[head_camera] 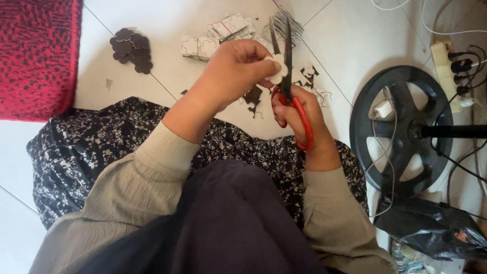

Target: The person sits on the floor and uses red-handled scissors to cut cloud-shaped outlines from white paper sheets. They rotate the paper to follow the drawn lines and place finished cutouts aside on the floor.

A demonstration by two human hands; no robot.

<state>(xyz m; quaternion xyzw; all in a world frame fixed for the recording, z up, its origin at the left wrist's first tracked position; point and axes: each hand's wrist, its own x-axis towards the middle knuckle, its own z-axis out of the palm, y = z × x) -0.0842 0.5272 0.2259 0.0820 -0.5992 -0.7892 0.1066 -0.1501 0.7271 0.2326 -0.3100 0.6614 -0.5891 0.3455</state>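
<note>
My left hand [234, 71] pinches a small white flower-shaped cutout [278, 69] between its fingertips. Red-handled scissors [289, 86] are gripped in my right hand [304, 122], blades pointing away from me and parted around the edge of the cutout. Both hands are raised above my lap, which is covered by a dark floral cloth [101, 147]. On the white tiled floor beyond lie white card strips printed with flower outlines [218, 38] and a pile of dark brown flower-shaped pieces [131, 49].
Dark and white paper scraps [309, 81] litter the floor under the hands. A red patterned cushion [38, 56] sits at far left. A round black fan base [401, 129], a power strip with plugs [449, 66] and a black plastic bag [436, 228] stand at right.
</note>
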